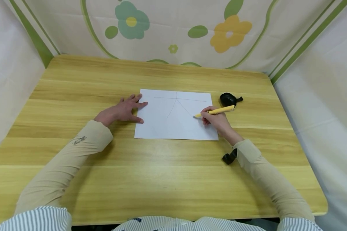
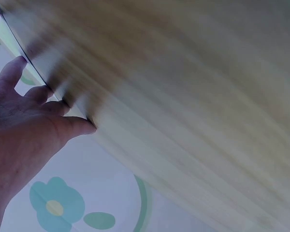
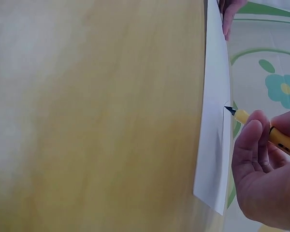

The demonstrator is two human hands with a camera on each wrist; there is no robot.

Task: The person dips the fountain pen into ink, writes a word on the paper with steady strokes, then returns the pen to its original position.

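A white sheet of paper (image 1: 176,128) lies on the wooden table, bearing several thin lines that meet near its top middle. My left hand (image 1: 127,109) rests with spread fingers on the sheet's left edge; the left wrist view shows the same hand (image 2: 29,121) from low down. On the sheet's right part, my right hand (image 1: 215,120) pinches a yellow fountain pen (image 1: 221,110). The pen's tip touches the paper at the lower end of the right slanting line. In the right wrist view, thumb and fingers of the right hand (image 3: 266,169) close around the pen's barrel.
A rounded black object (image 1: 227,99) with a short tab lies just beyond the paper's right edge. Another small black object (image 1: 229,158) sits beside the right sleeve cuff. A flower-printed cloth (image 1: 162,45) hangs behind the table (image 1: 162,179), with pale cloth at both sides.
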